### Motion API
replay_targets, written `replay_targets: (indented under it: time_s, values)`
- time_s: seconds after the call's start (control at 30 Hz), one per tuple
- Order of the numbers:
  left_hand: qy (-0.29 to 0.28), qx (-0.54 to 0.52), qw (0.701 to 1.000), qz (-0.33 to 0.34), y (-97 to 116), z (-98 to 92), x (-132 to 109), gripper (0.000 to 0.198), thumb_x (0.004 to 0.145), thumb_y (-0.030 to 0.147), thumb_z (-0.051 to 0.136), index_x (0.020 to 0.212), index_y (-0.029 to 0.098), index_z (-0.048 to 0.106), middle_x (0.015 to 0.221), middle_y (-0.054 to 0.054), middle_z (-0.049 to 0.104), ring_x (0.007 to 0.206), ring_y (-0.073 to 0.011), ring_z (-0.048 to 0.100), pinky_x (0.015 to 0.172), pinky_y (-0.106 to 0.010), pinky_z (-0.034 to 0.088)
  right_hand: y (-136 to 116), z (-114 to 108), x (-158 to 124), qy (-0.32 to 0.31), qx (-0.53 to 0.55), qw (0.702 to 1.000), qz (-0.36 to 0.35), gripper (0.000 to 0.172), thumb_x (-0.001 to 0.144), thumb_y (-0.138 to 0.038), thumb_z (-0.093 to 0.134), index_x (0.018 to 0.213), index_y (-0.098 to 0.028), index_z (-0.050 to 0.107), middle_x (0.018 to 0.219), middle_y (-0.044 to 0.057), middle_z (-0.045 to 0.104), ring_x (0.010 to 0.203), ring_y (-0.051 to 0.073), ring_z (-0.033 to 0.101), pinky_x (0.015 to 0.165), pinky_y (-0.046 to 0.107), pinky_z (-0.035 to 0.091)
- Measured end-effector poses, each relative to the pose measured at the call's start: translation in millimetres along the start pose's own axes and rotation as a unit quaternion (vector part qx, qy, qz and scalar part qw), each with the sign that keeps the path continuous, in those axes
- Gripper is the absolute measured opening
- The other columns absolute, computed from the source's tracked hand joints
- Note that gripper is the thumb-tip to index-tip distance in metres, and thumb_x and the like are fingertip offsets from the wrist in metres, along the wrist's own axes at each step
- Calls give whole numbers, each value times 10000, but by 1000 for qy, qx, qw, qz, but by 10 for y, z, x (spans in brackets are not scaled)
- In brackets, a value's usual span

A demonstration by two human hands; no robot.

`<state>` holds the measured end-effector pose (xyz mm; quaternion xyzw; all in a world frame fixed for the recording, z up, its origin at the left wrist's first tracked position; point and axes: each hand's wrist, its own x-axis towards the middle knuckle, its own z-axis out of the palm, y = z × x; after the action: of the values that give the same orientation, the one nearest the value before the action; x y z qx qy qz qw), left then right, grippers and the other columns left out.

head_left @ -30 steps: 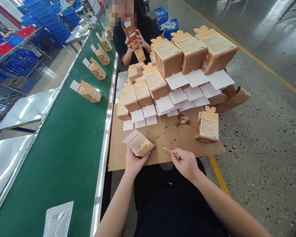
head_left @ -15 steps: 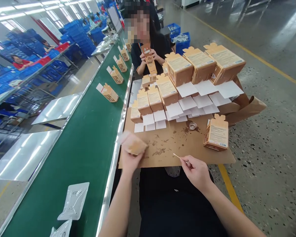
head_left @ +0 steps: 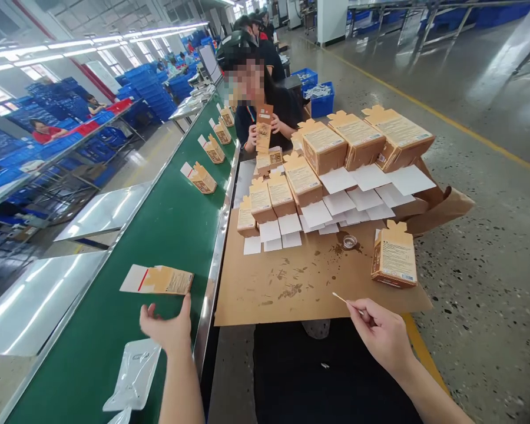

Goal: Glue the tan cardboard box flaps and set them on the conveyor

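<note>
On the green conveyor belt [head_left: 159, 241] lies a brown and tan carton [head_left: 172, 280], its white flap with a red strip pointing left. My left hand [head_left: 170, 324] is just below that carton, fingers apart and nothing held; whether a fingertip touches the carton's corner I cannot tell. Over the front edge of the cardboard sheet [head_left: 247, 294], my right hand [head_left: 377, 330] pinches a thin cotton swab [head_left: 339, 297], its white tip pointing up and left. A small clear dish [head_left: 349, 241] sits on the sheet among wet spots. Right of it stands a single carton [head_left: 394, 259].
Stacked cartons [head_left: 327, 150] with white flaps fill the sheet's far side. More cartons [head_left: 202, 178] stand farther up the belt. Clear plastic pouches [head_left: 135, 374] lie at its near end. Across the sheet, a person [head_left: 287, 106] holds a brown carton [head_left: 264, 126].
My left hand has moved left from the cardboard sheet to the belt and let go of the carton, which now lies there. My right hand still holds the swab. The view has tilted up slightly.
</note>
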<state>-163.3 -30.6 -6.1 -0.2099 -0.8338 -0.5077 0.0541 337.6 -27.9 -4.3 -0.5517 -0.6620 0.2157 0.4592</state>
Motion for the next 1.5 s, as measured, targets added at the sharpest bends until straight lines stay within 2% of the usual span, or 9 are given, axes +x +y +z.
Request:
replay_targets:
  time_s: [0.07,0.13,0.27,0.43,0.53,0.8,1.03,1.23,1.5]
  values:
    - [-4,-77,993,90,57,111,-230,853,696,520,989,1407,262,595,1462,-136,622,1456,-417,686,1314,-667,560,2,-115,-18,17,-19,1000,8,435,1156,-496,691,828,-249,835,570,-66,481,468,121,439,474,237,423]
    - [-90,-153,978,108,315,371,-364,628,830,544,882,1339,253,659,1389,-122,668,1370,-360,730,1288,-605,581,5,-199,-4,30,-34,999,12,436,1156,-509,690,840,-253,848,574,-63,491,467,124,438,471,247,415]
    - [-298,-175,937,-57,1204,1238,-298,415,997,543,745,1306,266,755,1477,-128,769,1421,-320,742,1282,-494,579,-1,-252,124,30,-62,998,-12,431,1160,-500,674,855,-255,855,569,-66,499,468,122,451,491,246,424]
    - [-401,-144,898,-106,1813,1956,-140,373,817,481,979,1029,210,835,1192,-199,877,1321,-450,805,1195,-595,636,-14,-358,405,8,-121,991,-50,378,1161,-405,635,875,-249,827,574,-59,523,487,126,486,552,251,444]
    - [-434,-141,882,-118,1694,1798,-164,401,752,482,1009,1010,222,845,1167,-185,894,1309,-465,815,1208,-636,636,23,-476,710,-25,-166,985,-26,348,1134,-411,622,867,-263,789,576,-56,529,487,137,454,559,278,399]
    - [-454,-271,835,-150,757,645,-505,789,690,617,1068,1348,246,842,1478,-167,850,1534,-487,720,1258,-623,638,281,-333,1691,-177,-267,947,41,302,1047,-245,737,757,-244,653,613,0,634,571,161,498,652,316,263]
    - [-513,-268,803,-138,772,608,-1209,820,652,627,1150,1253,227,762,1348,-190,874,1328,-422,846,1181,-614,673,492,-243,1871,-227,-286,931,5,386,1013,-177,732,668,-259,579,570,10,588,548,170,447,654,363,252]
    - [-531,-237,804,-124,922,675,-1216,866,617,672,1160,1213,226,716,1308,-174,880,1245,-374,866,1117,-539,699,286,-155,1256,-134,-195,971,-19,291,1112,-272,608,842,-263,717,585,-25,631,522,166,495,583,333,273]
    - [-504,-225,826,-115,911,585,-1286,901,624,665,1149,1269,258,669,1296,-139,865,1227,-374,867,1090,-537,708,-305,938,88,-161,-78,976,-124,281,1083,-121,621,861,-249,738,641,-33,708,559,131,592,639,287,365]
